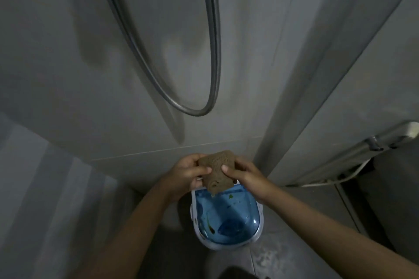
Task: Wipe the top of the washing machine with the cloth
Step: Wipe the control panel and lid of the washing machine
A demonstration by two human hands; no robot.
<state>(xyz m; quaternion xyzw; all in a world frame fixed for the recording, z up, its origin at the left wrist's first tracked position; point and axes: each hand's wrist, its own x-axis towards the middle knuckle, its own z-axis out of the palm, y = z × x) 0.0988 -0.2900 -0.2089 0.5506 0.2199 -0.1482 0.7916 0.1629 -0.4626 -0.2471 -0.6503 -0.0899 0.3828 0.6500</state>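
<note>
A small washing machine with a white body and a translucent blue lid stands on the floor below me, in the corner of the tiled room. Both hands hold a brown cloth just above the lid's far edge. My left hand grips the cloth's left side, and my right hand pinches its right side with the thumb on top. The cloth's lower end hangs down over the lid's back edge. A few dark specks lie on the blue lid.
A grey shower hose hangs in a loop on the tiled wall ahead. At the right, a metal pipe with a white fitting and a thin white hose run along the wall. A dark panel stands at the far right.
</note>
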